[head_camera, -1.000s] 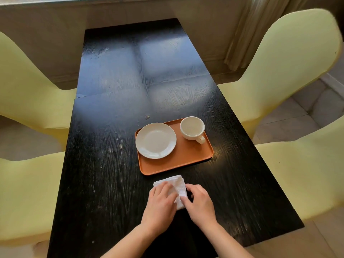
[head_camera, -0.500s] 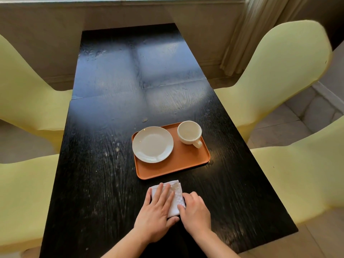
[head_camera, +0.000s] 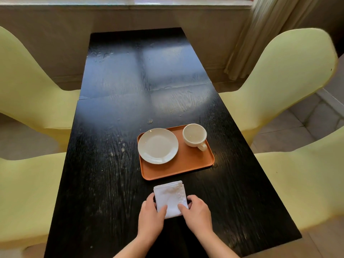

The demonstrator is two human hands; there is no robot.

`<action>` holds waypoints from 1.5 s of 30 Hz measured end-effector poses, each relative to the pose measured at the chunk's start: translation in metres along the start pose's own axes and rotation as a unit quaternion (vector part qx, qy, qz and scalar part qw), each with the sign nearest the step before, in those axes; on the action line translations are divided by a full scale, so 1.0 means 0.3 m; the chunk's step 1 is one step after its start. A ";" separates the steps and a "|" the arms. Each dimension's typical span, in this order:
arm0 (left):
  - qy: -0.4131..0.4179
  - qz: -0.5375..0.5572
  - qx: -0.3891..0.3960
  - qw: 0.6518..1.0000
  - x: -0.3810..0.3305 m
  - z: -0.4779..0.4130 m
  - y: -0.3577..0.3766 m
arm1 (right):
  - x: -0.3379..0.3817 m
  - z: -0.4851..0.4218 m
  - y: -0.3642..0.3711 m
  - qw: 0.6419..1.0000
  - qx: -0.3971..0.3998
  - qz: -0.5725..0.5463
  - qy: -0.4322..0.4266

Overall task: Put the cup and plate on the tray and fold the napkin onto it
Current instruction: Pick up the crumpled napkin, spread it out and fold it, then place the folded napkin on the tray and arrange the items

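Tray's near strip lies bare, plate and cup crowding its far side; table open toward left, right and far edges, chairs flanking.

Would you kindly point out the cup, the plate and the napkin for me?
cup (head_camera: pixel 194 134): head view, on its inner bowl.
plate (head_camera: pixel 158 146): head view, on its centre.
napkin (head_camera: pixel 170 195): head view, on the folded cloth's bare middle.

Black wooden table, four pale yellow chairs, beige curtain.
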State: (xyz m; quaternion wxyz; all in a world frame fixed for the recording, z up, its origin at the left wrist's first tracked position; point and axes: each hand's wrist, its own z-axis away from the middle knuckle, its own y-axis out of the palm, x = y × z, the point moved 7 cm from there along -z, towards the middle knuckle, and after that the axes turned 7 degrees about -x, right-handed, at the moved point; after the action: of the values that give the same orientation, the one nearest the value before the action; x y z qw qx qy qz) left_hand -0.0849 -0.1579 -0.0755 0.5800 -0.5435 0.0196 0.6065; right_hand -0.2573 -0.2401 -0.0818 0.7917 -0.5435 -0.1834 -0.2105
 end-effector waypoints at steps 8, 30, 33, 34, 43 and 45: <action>-0.205 0.251 0.068 0.944 0.013 -0.033 0.075 | -0.030 -0.005 0.014 0.982 0.079 -0.136 0.104; -0.129 0.275 0.114 0.946 -0.369 -0.239 0.229 | -0.019 -0.354 -0.203 0.930 0.000 -0.339 0.142; -0.095 0.206 0.083 0.970 -0.374 -0.269 0.230 | -0.029 -0.398 -0.198 0.938 -0.017 -0.318 0.136; -0.075 0.178 0.076 0.978 -0.384 -0.271 0.227 | -0.031 -0.410 -0.204 0.941 -0.031 -0.311 0.129; 0.096 -0.029 0.039 0.994 -0.421 -0.243 0.178 | -0.031 -0.449 -0.220 0.986 -0.066 -0.152 0.028; 0.125 -0.047 0.024 0.991 -0.412 -0.244 0.139 | -0.036 -0.447 -0.240 0.988 -0.077 -0.130 0.013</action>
State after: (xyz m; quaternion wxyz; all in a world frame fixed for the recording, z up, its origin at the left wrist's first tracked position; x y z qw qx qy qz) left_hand -0.1012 -0.3036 -0.0465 0.6140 -0.6011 0.0811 0.5051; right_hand -0.2965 -0.3877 -0.0769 0.7157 -0.5717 -0.2249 -0.3322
